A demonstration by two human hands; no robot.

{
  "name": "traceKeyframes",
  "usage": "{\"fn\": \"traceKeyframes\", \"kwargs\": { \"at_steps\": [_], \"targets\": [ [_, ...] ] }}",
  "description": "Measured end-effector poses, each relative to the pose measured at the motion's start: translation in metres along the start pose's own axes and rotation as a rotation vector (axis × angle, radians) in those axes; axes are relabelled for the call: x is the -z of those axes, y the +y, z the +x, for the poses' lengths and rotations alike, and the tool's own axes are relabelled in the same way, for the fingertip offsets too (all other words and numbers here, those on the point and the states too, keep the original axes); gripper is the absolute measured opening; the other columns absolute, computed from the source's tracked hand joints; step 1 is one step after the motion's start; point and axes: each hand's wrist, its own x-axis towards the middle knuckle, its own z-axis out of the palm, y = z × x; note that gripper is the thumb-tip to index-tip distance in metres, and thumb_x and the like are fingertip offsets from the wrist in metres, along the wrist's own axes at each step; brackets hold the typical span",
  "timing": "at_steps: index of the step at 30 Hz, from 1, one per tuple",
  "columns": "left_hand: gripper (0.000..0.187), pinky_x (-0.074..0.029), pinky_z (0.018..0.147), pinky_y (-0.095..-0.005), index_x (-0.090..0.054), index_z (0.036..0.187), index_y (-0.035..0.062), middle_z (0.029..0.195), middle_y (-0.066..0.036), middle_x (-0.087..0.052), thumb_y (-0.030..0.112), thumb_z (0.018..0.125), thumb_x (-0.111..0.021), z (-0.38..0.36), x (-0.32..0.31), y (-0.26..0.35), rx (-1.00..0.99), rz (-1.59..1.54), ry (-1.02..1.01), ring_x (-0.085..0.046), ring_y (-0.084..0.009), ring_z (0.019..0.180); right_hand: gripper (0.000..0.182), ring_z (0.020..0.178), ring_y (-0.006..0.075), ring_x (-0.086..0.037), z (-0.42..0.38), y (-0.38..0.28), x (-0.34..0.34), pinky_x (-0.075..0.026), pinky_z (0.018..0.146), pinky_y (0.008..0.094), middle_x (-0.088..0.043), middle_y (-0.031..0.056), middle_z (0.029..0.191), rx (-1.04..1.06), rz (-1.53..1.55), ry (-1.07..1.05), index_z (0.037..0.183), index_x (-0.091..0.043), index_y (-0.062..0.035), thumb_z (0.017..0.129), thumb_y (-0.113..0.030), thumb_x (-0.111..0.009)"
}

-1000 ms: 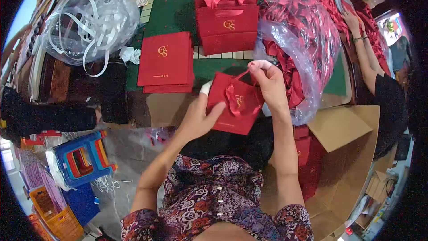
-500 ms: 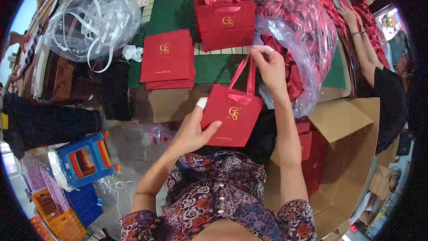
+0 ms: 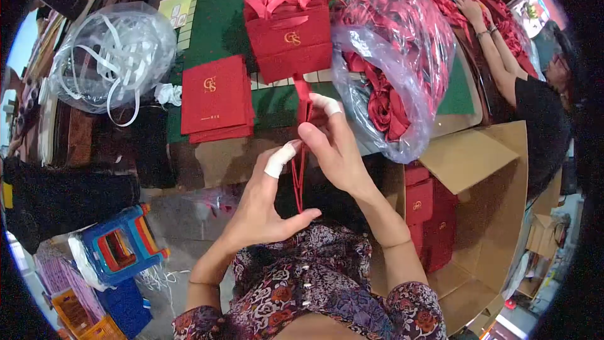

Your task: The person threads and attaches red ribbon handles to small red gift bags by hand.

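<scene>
Red bag (image 3: 304, 112) since turned edge-on, right hand (image 3: 340, 154) pinching its top, left hand (image 3: 255, 204) spread wide against it

Looks like small packing workshop here: green-topped desk (image 3: 214, 31) loaded with matching red gift bags (image 3: 214, 97), bulging ribbon sack (image 3: 402, 31), open carton (image 3: 491, 226) stocked with more, co-worker (image 3: 538, 132) reaching in alongside, orange crate (image 3: 69, 311) below.

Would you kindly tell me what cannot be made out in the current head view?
In the head view:
1. Any print on the held red bag: it is edge-on between the left hand and right hand.
2. The lower line on the stacked red bags: too small to read.
3. How many bags the carton holds: they overlap.
</scene>
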Motion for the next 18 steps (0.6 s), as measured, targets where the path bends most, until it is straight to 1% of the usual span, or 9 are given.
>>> {"fn": "traceKeyframes", "kwargs": {
  "at_steps": [1, 4, 5, 6, 8, 10, 12, 14, 18],
  "targets": [
    [0.099, -0.04, 0.106, -0.0465, -0.036, 0.146, -0.0001, 0.134, -0.023, -0.045, 0.027, 0.067, -0.089, 0.002, -0.003, 0.001, -0.022, 0.048, 0.032, -0.048, -0.0418, 0.123, 0.048, 0.106, 0.0243, -0.058, 0.003, 0.003, 0.0, -0.044, 0.095, 0.0359, -0.051, 0.0157, 0.113, 0.114, 0.023, 0.016, 0.136, -0.045, 0.0011, 0.097, -0.023, -0.061],
    [0.1, -0.043, 0.1, -0.0478, -0.038, 0.143, -0.0002, 0.129, -0.022, -0.047, 0.033, 0.064, -0.091, 0.005, -0.017, -0.003, -0.02, 0.229, 0.103, -0.049, -0.0421, 0.116, 0.046, 0.108, 0.0241, -0.057, 0.005, 0.005, 0.005, -0.043, 0.097, 0.035, -0.052, 0.0159, 0.113, -0.026, 0.152, -0.054, 0.138, -0.046, 0.001, 0.1, -0.023, -0.057],
    [0.1, -0.043, 0.095, -0.0486, -0.041, 0.14, 0.0003, 0.124, -0.021, -0.047, 0.039, 0.063, -0.091, 0.008, -0.024, -0.005, -0.04, 0.306, 0.141, -0.049, -0.0406, 0.111, 0.044, 0.103, 0.0238, -0.057, 0.005, 0.019, 0.006, -0.044, 0.095, 0.034, -0.054, 0.0172, 0.109, 0.007, 0.124, -0.022, 0.138, -0.048, 0.0006, 0.102, -0.024, -0.053],
    [0.1, -0.043, 0.095, -0.0486, -0.041, 0.14, 0.0003, 0.124, -0.021, -0.047, 0.039, 0.063, -0.091, 0.01, -0.031, -0.008, -0.043, 0.304, 0.14, -0.049, -0.0406, 0.111, 0.04, 0.112, 0.018, -0.056, 0.003, 0.013, 0.014, -0.043, 0.099, 0.0314, -0.061, 0.0137, 0.122, -0.02, -0.094, 0.013, 0.138, -0.05, 0.0001, 0.101, -0.016, -0.053],
    [0.1, -0.043, 0.095, -0.0491, -0.043, 0.139, 0.0008, 0.123, -0.02, -0.048, 0.043, 0.062, -0.09, 0.013, -0.045, -0.014, 0.001, 0.444, 0.063, -0.048, -0.039, 0.11, 0.034, 0.1, 0.0232, -0.061, -0.004, 0.011, 0.029, -0.047, 0.091, 0.0328, -0.062, 0.0147, 0.107, 0.061, -0.458, 0.104, 0.132, -0.056, -0.0031, 0.099, -0.013, -0.057],
    [0.104, -0.041, 0.096, -0.0488, -0.046, 0.138, 0.0005, 0.123, -0.019, -0.048, 0.049, 0.058, -0.091, 0.015, -0.061, -0.021, 0.038, 0.462, 0.037, -0.047, -0.0388, 0.112, 0.026, 0.09, 0.0278, -0.062, -0.008, 0.01, 0.046, -0.049, 0.083, 0.0354, -0.061, 0.0151, 0.098, 0.104, -0.564, 0.2, 0.122, -0.062, -0.0047, 0.096, -0.008, -0.06],
    [0.103, -0.04, 0.097, -0.0484, -0.047, 0.137, -0.0001, 0.122, -0.018, -0.049, 0.048, 0.058, -0.09, 0.019, -0.072, -0.025, 0.037, 0.481, 0.018, -0.047, -0.0381, 0.112, 0.023, 0.089, 0.0314, -0.062, -0.013, 0.022, 0.064, -0.05, 0.078, 0.0389, -0.062, 0.0151, 0.099, 0.098, -0.714, 0.302, 0.115, -0.065, -0.0064, 0.092, -0.006, -0.064],
    [0.102, -0.04, 0.097, -0.0485, -0.047, 0.138, 0.0, 0.124, -0.018, -0.048, 0.047, 0.058, -0.09, 0.02, -0.083, -0.033, 0.062, 0.492, 0.019, -0.047, -0.0379, 0.113, 0.026, 0.091, 0.0345, -0.062, -0.018, 0.031, 0.081, -0.049, 0.078, 0.043, -0.061, 0.0158, 0.098, 0.147, -1.025, 0.309, 0.113, -0.065, -0.006, 0.087, -0.005, -0.068],
    [0.097, -0.04, 0.098, -0.0489, -0.046, 0.139, -0.0009, 0.128, -0.019, -0.047, 0.036, 0.061, -0.09, 0.021, -0.091, -0.04, 0.034, 0.506, 0.025, -0.046, -0.0388, 0.118, 0.02, 0.095, 0.0358, -0.06, -0.022, 0.037, 0.089, -0.047, 0.082, 0.0441, -0.061, 0.0155, 0.098, 0.087, -1.194, 0.316, 0.104, -0.067, -0.0048, 0.085, -0.005, -0.069]
  ]
}}
